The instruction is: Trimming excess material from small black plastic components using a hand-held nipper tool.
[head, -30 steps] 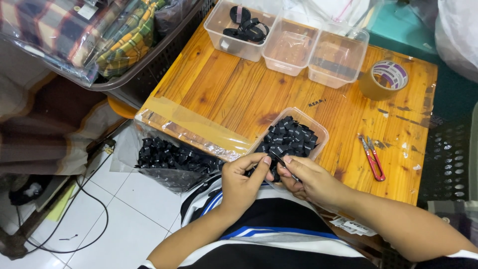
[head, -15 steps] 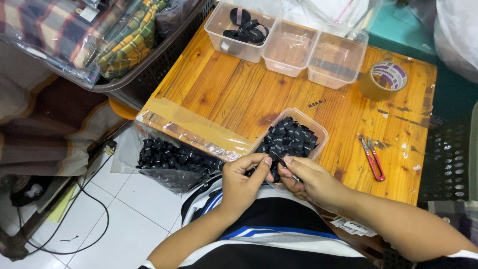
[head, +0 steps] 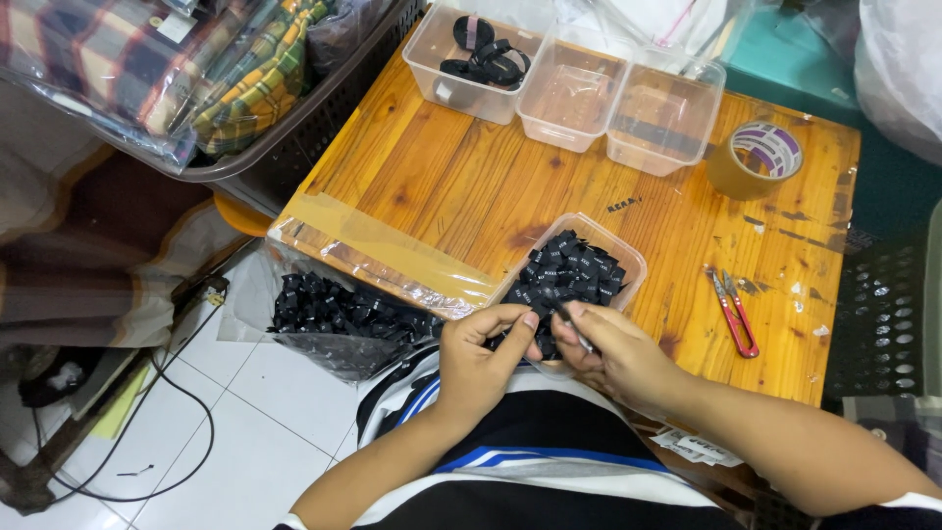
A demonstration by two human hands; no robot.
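Both my hands meet at the near edge of a clear plastic tub (head: 628,257) heaped with small black fabric pieces (head: 569,275). My left hand (head: 478,365) pinches one small black piece between thumb and forefinger. My right hand (head: 613,355) grips the same piece from the other side, fingertips touching the left ones. What lies between the fingers is mostly hidden. The tub sits at the front of a wooden table (head: 471,186).
A clear bag of more black pieces (head: 339,314) hangs off the table's left front edge. Three clear tubs stand at the back, one (head: 476,54) holding black straps. A brown tape roll (head: 756,157) and red snips (head: 734,312) lie to the right. A basket of plaid cloth (head: 196,79) sits left.
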